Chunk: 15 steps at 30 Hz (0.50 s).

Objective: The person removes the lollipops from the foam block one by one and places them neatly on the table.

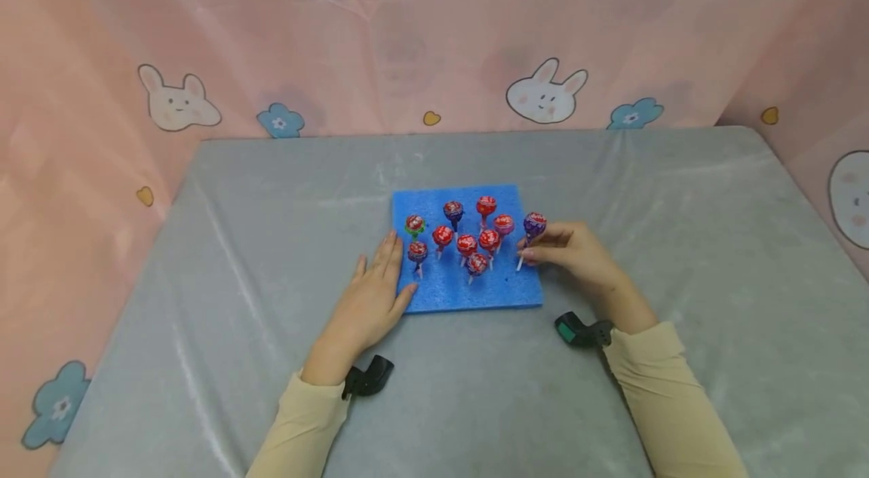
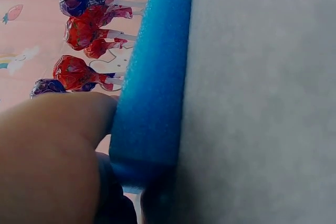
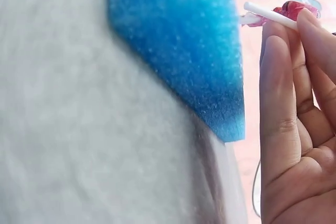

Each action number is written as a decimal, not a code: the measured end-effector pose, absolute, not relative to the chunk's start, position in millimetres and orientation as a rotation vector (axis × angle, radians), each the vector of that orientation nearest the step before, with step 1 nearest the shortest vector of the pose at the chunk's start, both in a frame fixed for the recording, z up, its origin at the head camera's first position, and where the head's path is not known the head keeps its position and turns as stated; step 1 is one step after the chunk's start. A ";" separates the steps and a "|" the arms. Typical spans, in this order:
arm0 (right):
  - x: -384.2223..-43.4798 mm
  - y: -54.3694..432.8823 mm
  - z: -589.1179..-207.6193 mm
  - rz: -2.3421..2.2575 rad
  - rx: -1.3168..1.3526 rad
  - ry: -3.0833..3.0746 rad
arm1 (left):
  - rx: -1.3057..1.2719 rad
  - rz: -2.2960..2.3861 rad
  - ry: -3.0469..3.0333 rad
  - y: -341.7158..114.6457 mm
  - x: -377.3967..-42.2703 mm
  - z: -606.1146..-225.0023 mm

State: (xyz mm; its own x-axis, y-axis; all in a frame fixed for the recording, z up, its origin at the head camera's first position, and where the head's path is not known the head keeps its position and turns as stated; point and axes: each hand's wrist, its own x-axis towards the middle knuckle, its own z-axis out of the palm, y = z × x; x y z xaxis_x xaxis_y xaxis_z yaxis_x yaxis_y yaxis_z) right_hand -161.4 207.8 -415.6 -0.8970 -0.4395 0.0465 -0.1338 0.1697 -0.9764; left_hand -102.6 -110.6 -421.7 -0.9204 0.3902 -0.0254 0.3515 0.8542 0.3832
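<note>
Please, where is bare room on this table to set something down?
The grey cloth-covered table is bare left of the left hand, right of the right hand, and between the flat blue foam block and the pink printed curtain. The block's front right corner is also free. Its middle is crowded with round, mostly red-wrapped lollipops.

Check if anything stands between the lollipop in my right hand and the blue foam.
Nothing visible does. Blue foam lies bare by the stick tip of the purple lollipop in your right hand; other lollipops stand farther left.
</note>
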 end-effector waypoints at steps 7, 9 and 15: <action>-171.7 210.4 -405.1 -1.729 -0.508 2.250 | 0.559 0.585 2.928 -110.1 -103.4 -420.2; -176.8 213.0 -401.4 -1.706 -0.496 2.252 | 0.551 0.586 2.930 -110.4 -103.1 -419.4; -189.4 230.8 -401.8 -1.695 -0.363 2.253 | 0.558 0.559 2.925 -108.8 -102.9 -421.0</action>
